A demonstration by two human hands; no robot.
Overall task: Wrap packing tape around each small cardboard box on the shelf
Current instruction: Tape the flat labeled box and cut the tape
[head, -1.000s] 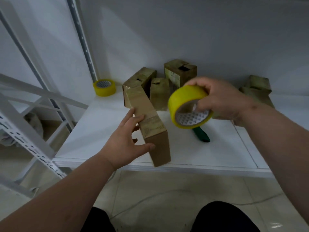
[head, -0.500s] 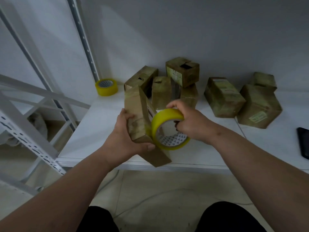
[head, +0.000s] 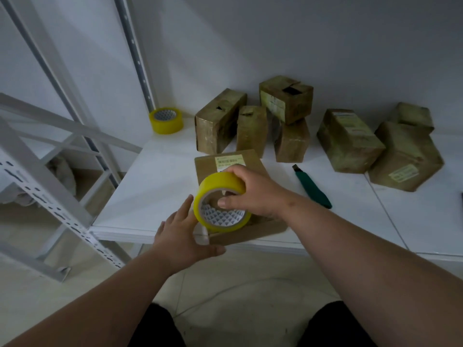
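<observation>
Cardboard box in hand: lies flat at the front edge of the white shelf, its near corner jutting past the lip, label strip up at the far end
Spare tape roll: I see it lying flat at the back left of the shelf, beside the upright post
Left hand: fingers laid out straight against the box's near left edge, thumb tucked under the front corner; I read it as bracing, not clenched
Yellow tape roll: held on edge over the box
Right hand: grasping that roll, thumb inside the core, fingers over the top
Other boxes: clustered along the back wall, one stacked on another
Green cutter: lies on the shelf right of my right hand, apart from it
Right-side boxes: a group of three further along
</observation>
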